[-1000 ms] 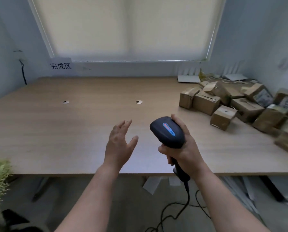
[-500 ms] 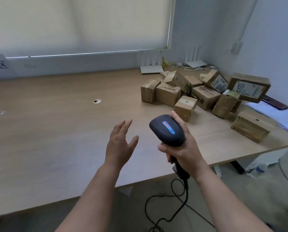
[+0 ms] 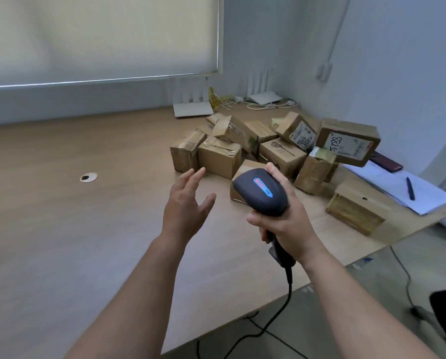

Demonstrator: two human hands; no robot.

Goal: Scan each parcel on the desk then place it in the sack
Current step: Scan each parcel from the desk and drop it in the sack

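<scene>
Right hand [image 3: 284,226] grasps the scanner [image 3: 262,191]; left hand [image 3: 187,206] hovers, fingers spread and released, over bare surface [image 3: 61,229]; parcels [image 3: 268,151] crowd the far right corner near the edge

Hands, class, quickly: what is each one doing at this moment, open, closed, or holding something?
Left hand: open, fingers spread, holding nothing, above the desk.
Right hand: gripping the handle of the barcode scanner.
</scene>
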